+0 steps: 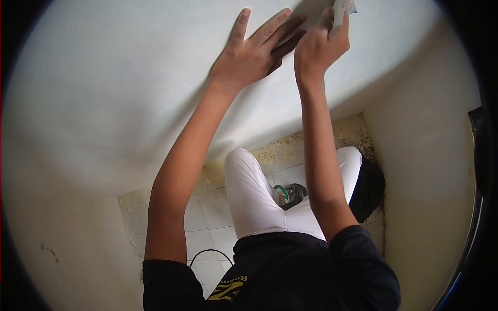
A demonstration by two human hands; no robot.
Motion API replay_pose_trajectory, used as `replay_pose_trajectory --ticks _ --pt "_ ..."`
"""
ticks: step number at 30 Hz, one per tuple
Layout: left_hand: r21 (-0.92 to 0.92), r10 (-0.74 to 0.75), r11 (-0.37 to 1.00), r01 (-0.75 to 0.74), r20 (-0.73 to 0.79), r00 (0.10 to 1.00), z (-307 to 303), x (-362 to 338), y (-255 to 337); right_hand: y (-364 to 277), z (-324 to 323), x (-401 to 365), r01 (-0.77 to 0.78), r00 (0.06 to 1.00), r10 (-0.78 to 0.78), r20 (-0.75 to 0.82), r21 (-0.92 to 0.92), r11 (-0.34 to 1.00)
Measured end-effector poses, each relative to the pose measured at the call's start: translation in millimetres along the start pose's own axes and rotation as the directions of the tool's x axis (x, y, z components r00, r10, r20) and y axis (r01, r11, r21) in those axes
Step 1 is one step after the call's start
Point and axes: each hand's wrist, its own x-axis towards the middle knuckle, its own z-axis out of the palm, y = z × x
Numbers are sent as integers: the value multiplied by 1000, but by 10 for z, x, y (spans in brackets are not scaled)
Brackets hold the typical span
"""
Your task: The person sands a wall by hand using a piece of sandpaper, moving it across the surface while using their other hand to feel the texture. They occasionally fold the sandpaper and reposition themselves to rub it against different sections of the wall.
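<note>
My left hand (254, 49) lies against the pale wall (129, 62) with its fingers spread, and nothing is in it. Just to its right, my right hand (321, 49) is closed around a thin, whitish flat piece (340, 14) held near the wall at the top of the view. A corner of the piece shows a bluish, shiny patch. Its exact kind is not clear, and its lower part is hidden by my fingers. The two hands are close together.
Between my knees, a dark container (295, 196) with a green and white part stands on the tiled floor (199, 215). A black cable (210, 251) loops near my left side. Something black (369, 189) lies beside my right knee. A side wall (420, 171) rises at the right.
</note>
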Motion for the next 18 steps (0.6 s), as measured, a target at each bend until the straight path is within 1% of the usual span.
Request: replay_pose_trajectory --ticks 1,2,3,4,5,6,7,8,10,11,12,14,16,18 --pt "-16 -5 1000 5 -4 1000 29 -11 23 161 -12 -47 -3 1000 3 2 4 1000" --pt "-32 -11 999 11 -8 1000 64 -21 34 492 -79 -153 235 972 -234 20 -111 966" --pt "14 30 999 -31 25 999 41 -9 5 828 -154 -286 459 887 -457 64 -215 862" --pt "19 28 999 -29 26 999 45 -12 -10 1055 -336 -527 417 908 -388 158 -262 870" --pt "16 26 1000 -26 20 999 36 -10 -12 1296 -518 -821 204 969 -162 184 -235 950" --pt "11 22 1000 -22 7 1000 27 11 -1 1486 -667 -1091 62 987 -24 159 -241 968" --pt "0 15 1000 -15 21 1000 38 11 10 1719 -808 -1337 -130 975 179 133 -312 941" --pt "-7 17 1000 -17 3 1000 50 11 20 1775 -902 -1467 -281 941 329 85 -348 894" --pt "-43 15 999 -13 45 999 65 8 32 1691 -930 -1395 -408 891 447 82 -292 865" --pt "-40 24 999 -21 76 997 64 6 32 1662 -804 -1286 -234 968 249 35 -240 942" --pt "-54 35 998 -31 68 997 63 1 47 1459 -620 -1085 -47 999 44 -19 -203 978" --pt "-35 4 999 -1 64 998 83 15 48 744 -329 -564 -139 990 136 -33 -95 986" --pt "-31 15 999 -13 81 997 15 24 30 295 -239 -82 62 997 -53 60 -157 986" --pt "4 17 1000 -18 112 994 -28 10 12 -41 -123 329 203 971 -163 176 -240 949"
